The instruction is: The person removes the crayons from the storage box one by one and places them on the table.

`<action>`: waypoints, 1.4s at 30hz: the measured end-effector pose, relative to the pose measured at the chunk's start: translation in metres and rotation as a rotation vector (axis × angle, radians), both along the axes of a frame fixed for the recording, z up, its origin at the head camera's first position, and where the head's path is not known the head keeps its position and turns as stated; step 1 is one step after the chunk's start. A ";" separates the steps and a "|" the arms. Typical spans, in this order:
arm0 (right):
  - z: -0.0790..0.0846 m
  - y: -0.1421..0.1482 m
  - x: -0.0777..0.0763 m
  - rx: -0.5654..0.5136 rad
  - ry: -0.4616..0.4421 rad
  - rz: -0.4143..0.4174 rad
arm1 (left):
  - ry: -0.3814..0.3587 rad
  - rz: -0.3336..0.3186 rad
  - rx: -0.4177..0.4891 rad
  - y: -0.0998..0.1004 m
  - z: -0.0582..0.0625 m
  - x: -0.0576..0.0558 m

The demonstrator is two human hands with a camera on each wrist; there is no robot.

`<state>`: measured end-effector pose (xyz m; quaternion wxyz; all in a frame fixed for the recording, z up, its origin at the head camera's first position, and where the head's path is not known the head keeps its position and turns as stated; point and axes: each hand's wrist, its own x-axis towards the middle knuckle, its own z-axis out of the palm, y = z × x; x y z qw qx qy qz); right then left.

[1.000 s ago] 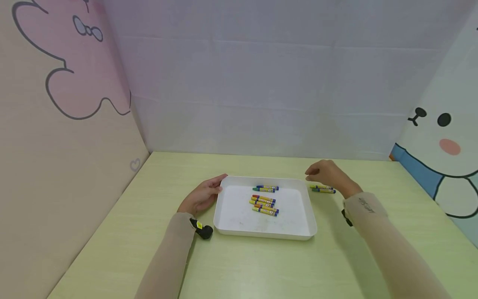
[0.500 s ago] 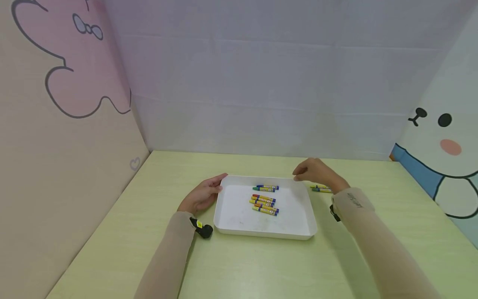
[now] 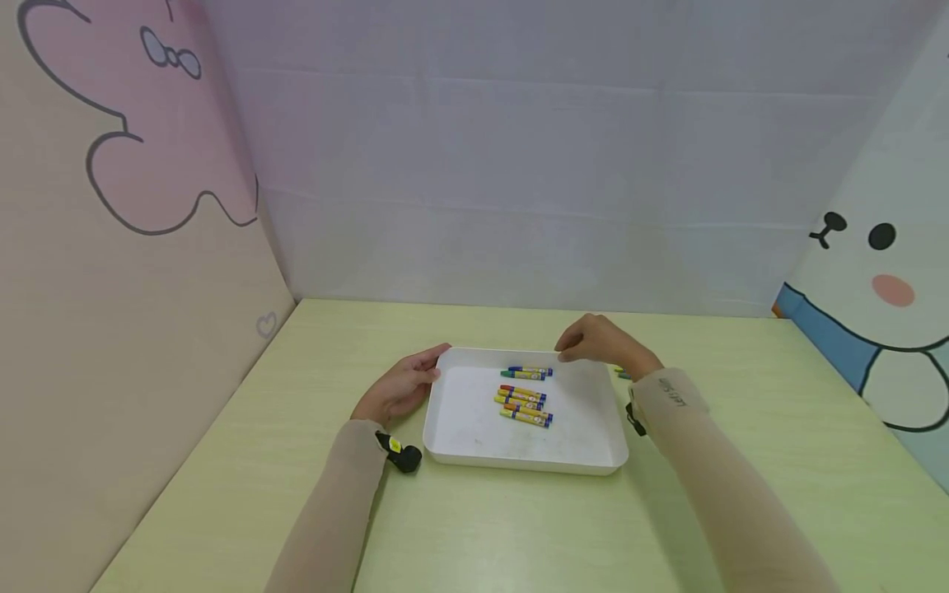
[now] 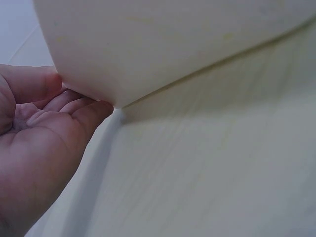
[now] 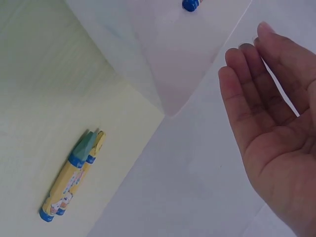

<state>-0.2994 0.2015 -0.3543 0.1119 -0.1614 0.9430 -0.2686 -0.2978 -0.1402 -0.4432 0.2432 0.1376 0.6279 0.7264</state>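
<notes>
A white shallow tray [image 3: 474,441] stands on the table, with several crayons [image 3: 525,395] in yellow wrappers inside it. At the far side of the tray lie a blue crayon [image 3: 519,369] and a green crayon [image 3: 511,375] side by side. My left hand [image 3: 400,385] holds the tray at its left edge; the left wrist view shows the thumb [image 4: 39,84] against the wall, some fingers partly hidden. Over the tray's far right part hovers my right hand [image 3: 600,339], fingers loosely bent. No object shows in it in the right wrist view.
To the right of the tray, a green crayon [image 5: 64,185] and a yellow-green crayon [image 5: 99,143] lie together on the light wooden table [image 3: 474,527]. The right arm partly covers them in the head view. A pale cloth wall [image 3: 474,165] rises behind the table.
My right hand has moved left, from above the crayons on the table to over the tray's far right part. Left hand, tray and crayons look unmoved.
</notes>
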 end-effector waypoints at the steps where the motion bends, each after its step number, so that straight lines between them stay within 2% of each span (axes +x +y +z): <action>1: -0.001 -0.002 -0.001 -0.001 -0.003 -0.001 | 0.000 0.001 -0.002 0.000 0.000 0.000; 11: -0.008 -0.015 -0.003 -0.003 -0.028 0.006 | 0.005 -0.008 0.010 -0.001 -0.001 0.000; 27: -0.018 -0.029 -0.007 -0.001 -0.076 0.003 | -0.022 0.024 0.004 0.000 -0.001 -0.001; 42: -0.030 -0.031 -0.007 0.009 -0.072 0.030 | -0.016 -0.006 0.028 0.000 -0.002 -0.001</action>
